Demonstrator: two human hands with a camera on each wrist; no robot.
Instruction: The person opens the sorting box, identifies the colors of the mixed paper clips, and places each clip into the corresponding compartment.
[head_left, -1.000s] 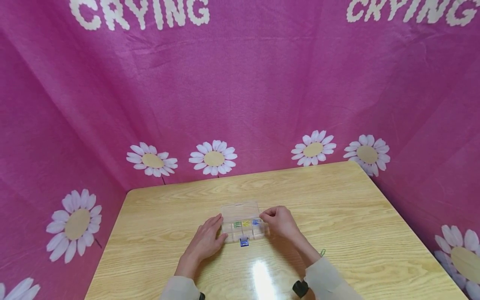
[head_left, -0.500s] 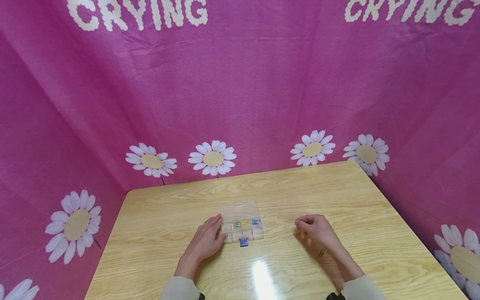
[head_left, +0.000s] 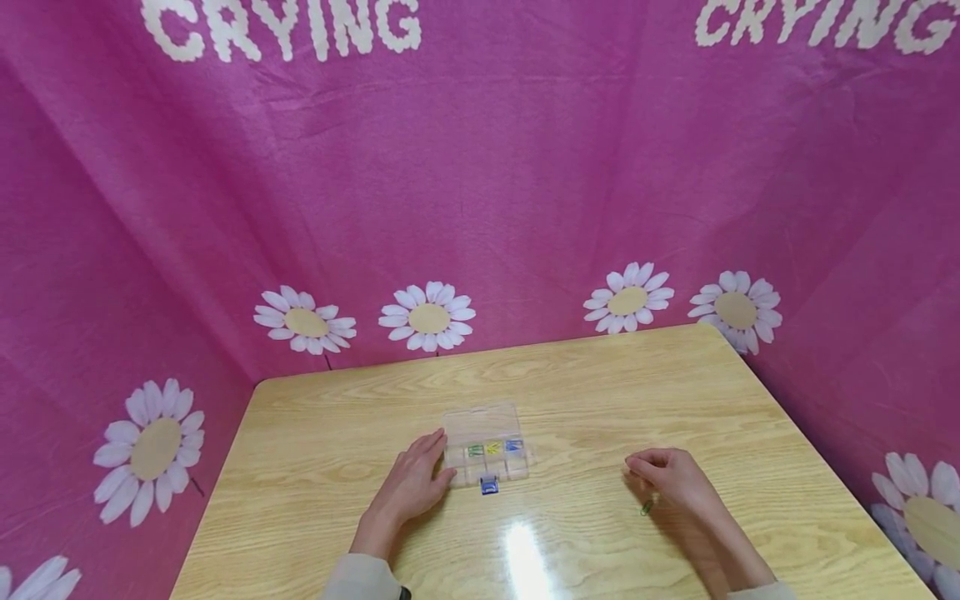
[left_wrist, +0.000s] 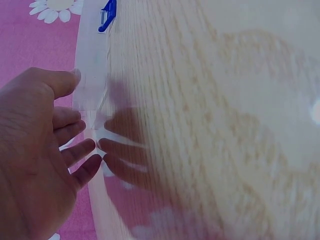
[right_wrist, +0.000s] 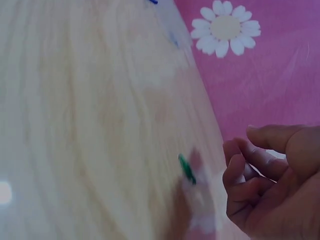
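Note:
A clear plastic box [head_left: 487,475] with compartments stands on the table, its transparent lid [head_left: 483,423] raised at the back. Green clips [head_left: 476,450], yellow clips [head_left: 492,447] and blue clips [head_left: 513,446] lie in separate back compartments. At the box's left side rests my left hand [head_left: 411,479], its fingers extended and its thumb near the front corner. My right hand [head_left: 675,479] hovers over the table to the right, fingers loosely bent, nothing visible in them. Just below its fingertips a single green paper clip [head_left: 647,507] lies on the table; the right wrist view also shows this clip [right_wrist: 187,169].
A blue latch [head_left: 489,485] hangs at the front of the box. The wooden table [head_left: 375,400] is glossy and mirrors a bright light near its front. A pink cloth [head_left: 510,183] with daisies and lettering encloses the back and sides.
My right hand has left the box's right side and moved right and toward me, near the green paper clip. The left hand and the box have stayed in place.

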